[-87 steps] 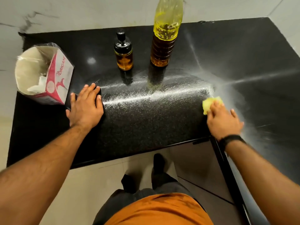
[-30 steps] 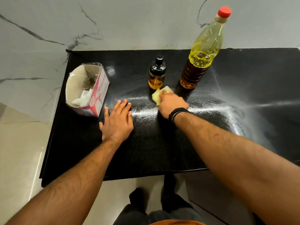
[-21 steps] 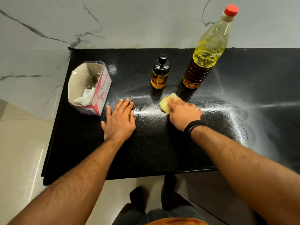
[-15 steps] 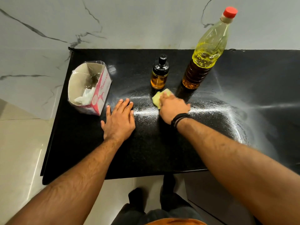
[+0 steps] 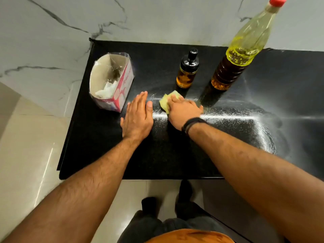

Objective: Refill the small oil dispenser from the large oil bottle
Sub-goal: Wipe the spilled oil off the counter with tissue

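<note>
Black counter [image 5: 175, 158] against a marble wall [image 5: 157, 18]; streaky wet smears [image 5: 236, 118] run across it to the right. Open tissue box [image 5: 112, 85] sits at the left, white tissue inside, just beside the left hand [image 5: 137, 118], not touching as far as visible. Left hand lies flat on the counter, fingers straight and together, holding nothing. Right hand [image 5: 184, 111] presses a yellow-green cloth [image 5: 166, 102] onto the counter, fingers laid over it; curl around it not clear, looks like flat pressing. Black band [image 5: 192, 122] on the right wrist. Small dispenser [image 5: 186, 71], black pump cap, amber oil partway up, stands upright just behind the cloth, apart from it. Large bottle [image 5: 240, 51], red cap, upright to the dispenser's right, oil filling the lower part. Nothing between the two containers; the right hand and cloth sit in front of the dispenser. Versus half a second ago: cloth and right hand have shifted left, closer to the left hand; left hand, box, dispenser and bottle unchanged on the counter; camera view sits lower.
</note>
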